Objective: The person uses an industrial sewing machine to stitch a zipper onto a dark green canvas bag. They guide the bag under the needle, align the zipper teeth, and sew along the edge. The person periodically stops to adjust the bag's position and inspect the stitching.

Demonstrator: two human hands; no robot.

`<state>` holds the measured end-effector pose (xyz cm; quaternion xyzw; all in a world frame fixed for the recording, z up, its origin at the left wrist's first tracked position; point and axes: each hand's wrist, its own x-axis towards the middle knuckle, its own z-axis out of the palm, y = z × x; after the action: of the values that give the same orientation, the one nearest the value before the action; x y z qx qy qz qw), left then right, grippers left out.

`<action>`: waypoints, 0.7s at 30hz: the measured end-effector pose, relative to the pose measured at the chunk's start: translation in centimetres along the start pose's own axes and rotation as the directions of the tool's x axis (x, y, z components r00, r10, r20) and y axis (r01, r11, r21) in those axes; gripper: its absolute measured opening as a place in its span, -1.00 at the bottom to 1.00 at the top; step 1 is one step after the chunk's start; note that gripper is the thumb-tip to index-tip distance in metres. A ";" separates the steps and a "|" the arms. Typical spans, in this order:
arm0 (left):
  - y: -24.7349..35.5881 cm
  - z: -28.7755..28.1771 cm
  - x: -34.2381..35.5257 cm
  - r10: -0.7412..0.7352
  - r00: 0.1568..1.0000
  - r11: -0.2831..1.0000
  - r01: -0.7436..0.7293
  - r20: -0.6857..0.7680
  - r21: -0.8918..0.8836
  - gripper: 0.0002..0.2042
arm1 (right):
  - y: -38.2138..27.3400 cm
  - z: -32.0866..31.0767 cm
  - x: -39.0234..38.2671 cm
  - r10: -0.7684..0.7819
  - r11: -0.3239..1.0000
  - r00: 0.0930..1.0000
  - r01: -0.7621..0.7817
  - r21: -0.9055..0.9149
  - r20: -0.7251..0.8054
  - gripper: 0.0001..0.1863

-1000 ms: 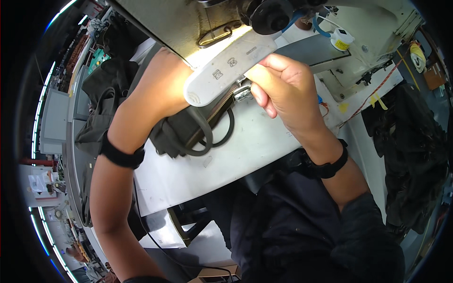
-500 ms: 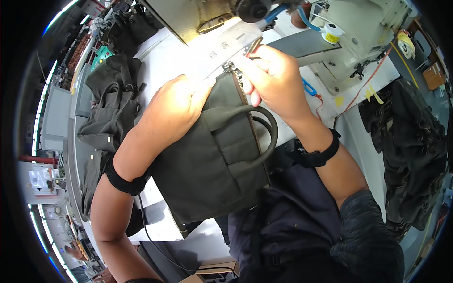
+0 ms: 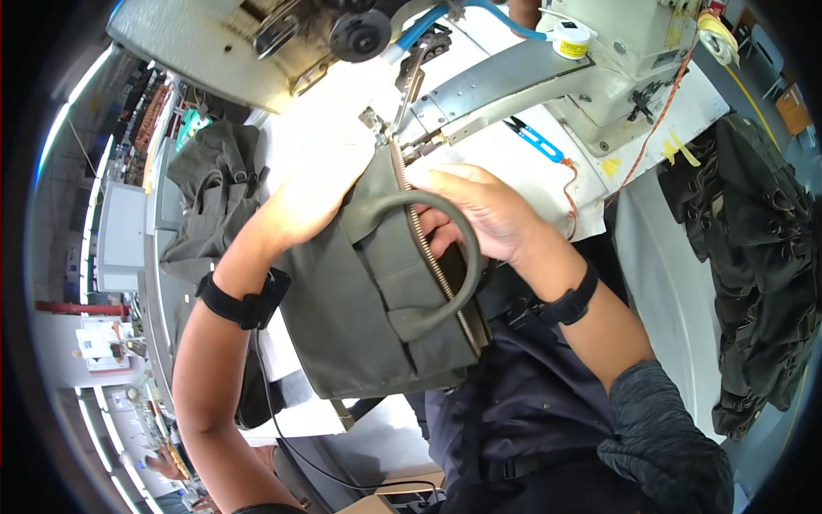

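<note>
An olive fabric bag (image 3: 334, 300) with a rounded handle and an open metal zipper (image 3: 432, 265) lies across the machine table's front. My left hand (image 3: 306, 204) rests at the bag's upper left, its fingers washed out by glare. My right hand (image 3: 484, 210) grips the zippered edge beside the handle, fingers curled. The zipper's upper end reaches the sewing machine's metal foot (image 3: 377, 124), under the pale machine head (image 3: 197, 38).
More olive bags lie at left (image 3: 214, 188) and hang at right (image 3: 749, 265). The machine arm (image 3: 488, 94) carries a small white tub (image 3: 569, 41). Blue thread snips (image 3: 539, 141) on an orange cord lie on the white table (image 3: 702, 103).
The machine now sits higher and further left in view. My right hand has moved down from near the machine foot along the zipper. The bag's handle has shifted slightly left.
</note>
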<state>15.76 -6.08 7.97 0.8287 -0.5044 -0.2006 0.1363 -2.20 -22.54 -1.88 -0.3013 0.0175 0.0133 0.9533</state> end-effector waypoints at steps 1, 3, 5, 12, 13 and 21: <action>-0.1 -0.1 0.1 -0.002 1.000 1.000 0.002 0.003 -0.016 -0.63 | -0.1 0.8 0.5 0.017 1.000 1.000 -0.017 -0.006 0.014 -0.61; -0.1 0.1 -0.2 -0.014 1.000 0.998 0.014 0.002 -0.056 -0.63 | 0.3 2.0 1.0 -0.052 0.998 0.997 0.050 -0.047 -0.055 -0.67; -0.2 0.2 -0.1 0.031 0.999 0.989 -0.035 -0.034 -0.145 -0.67 | 0.8 2.6 1.3 -0.124 0.992 0.984 0.120 -0.040 -0.129 -0.71; -2.3 1.3 0.1 0.264 0.959 0.962 -0.270 -0.098 -0.046 -0.68 | 2.2 2.7 2.2 -0.386 0.877 0.909 0.310 -0.367 -0.155 -0.59; -2.2 1.0 0.1 0.236 0.970 0.970 -0.239 -0.061 -0.050 -0.68 | 2.4 2.6 2.3 -0.413 0.848 0.898 0.319 -0.424 -0.150 -0.57; 1.0 1.8 -1.8 0.221 0.954 0.975 -0.220 -0.201 0.027 -0.72 | 2.3 2.5 2.7 -0.383 0.880 0.911 0.308 -0.363 -0.154 -0.66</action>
<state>13.40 -5.02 7.13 0.7836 -0.5776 -0.0979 0.2068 0.46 -19.18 -1.21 -0.4545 0.0668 -0.1887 0.8680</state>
